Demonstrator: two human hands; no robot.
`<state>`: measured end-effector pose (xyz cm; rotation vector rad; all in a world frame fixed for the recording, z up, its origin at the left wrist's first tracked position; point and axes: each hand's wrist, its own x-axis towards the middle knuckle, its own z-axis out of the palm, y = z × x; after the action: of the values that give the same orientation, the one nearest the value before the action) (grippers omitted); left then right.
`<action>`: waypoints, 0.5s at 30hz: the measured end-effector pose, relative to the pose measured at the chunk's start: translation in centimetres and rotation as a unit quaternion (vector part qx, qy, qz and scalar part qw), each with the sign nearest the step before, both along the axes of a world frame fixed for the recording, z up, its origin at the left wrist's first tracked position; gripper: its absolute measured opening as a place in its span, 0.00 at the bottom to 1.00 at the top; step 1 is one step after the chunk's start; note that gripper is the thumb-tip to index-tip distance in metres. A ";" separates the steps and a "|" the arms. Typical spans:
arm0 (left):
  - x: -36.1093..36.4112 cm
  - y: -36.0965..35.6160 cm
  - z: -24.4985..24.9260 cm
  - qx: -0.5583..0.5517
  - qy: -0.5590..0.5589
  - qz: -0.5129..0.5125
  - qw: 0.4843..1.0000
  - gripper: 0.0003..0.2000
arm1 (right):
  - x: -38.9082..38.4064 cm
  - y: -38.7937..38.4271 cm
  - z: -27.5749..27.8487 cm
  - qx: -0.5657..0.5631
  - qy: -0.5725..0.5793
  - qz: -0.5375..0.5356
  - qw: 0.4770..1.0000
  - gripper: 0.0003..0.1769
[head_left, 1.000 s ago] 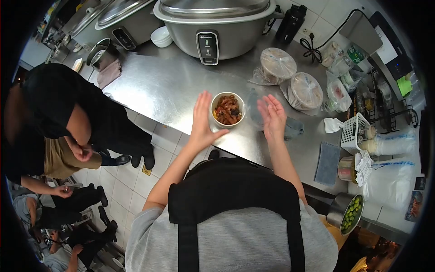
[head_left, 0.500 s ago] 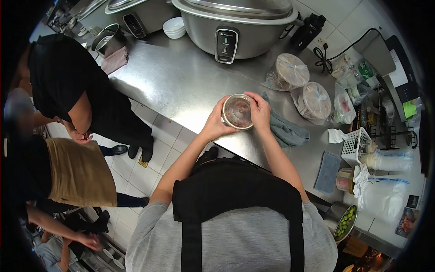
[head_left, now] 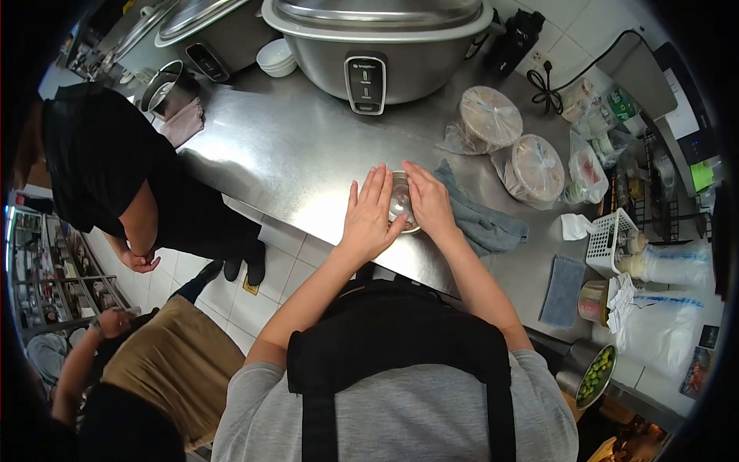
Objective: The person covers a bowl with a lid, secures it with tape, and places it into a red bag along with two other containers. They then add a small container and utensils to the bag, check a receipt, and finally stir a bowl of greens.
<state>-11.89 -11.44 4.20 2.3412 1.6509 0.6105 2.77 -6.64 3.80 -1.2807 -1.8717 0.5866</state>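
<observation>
A small round container with a clear lid [head_left: 399, 203] rests near the front edge of the steel counter, mostly covered by both hands. My left hand [head_left: 371, 212] lies flat over its left side, fingers stretched forward and thumb across the near part of the lid. Against the right side of the lid is my right hand [head_left: 429, 199], its fingers straight and close together. Just right of that hand lies a crumpled grey-green cloth [head_left: 481, 219]. What the container holds is hidden.
A large rice cooker [head_left: 377, 58] stands at the back, white bowls [head_left: 275, 58] beside it. Plastic-wrapped tubs [head_left: 491, 119] sit at right, near a white basket [head_left: 612, 242], a blue cloth [head_left: 563, 291] and a pot of green pieces [head_left: 593, 377]. Two people [head_left: 108, 169] [head_left: 162, 369] stand left.
Both hands have shifted from holding the container's sides to lying over its lid with fingers straightened. The container is lower, at the counter. The person in the brown apron has moved closer.
</observation>
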 end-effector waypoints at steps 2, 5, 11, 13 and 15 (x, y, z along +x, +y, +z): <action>0.2 0.0 0.3 0.000 -0.006 0.001 1.000 0.40 | 0.4 0.3 -0.1 -0.008 -0.024 0.033 0.999 0.17; 0.1 0.2 -0.1 -0.019 -0.028 0.008 0.999 0.43 | 0.8 1.1 -0.4 -0.044 -0.041 0.060 0.996 0.17; 0.2 0.1 -1.6 0.036 -0.052 0.011 0.998 0.45 | 0.7 0.7 -1.0 -0.019 0.049 0.054 0.997 0.17; 0.2 0.1 -2.0 0.070 -0.064 0.000 0.995 0.45 | 0.8 0.6 -1.2 -0.069 0.086 0.053 0.993 0.19; 0.3 0.1 -2.2 0.074 -0.168 0.004 0.983 0.43 | 1.1 0.9 -2.1 -0.110 0.126 0.049 0.985 0.21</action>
<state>-11.62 -11.35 2.00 2.1750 1.5056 1.0957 3.90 -5.75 1.66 -1.1934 -1.7016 0.9839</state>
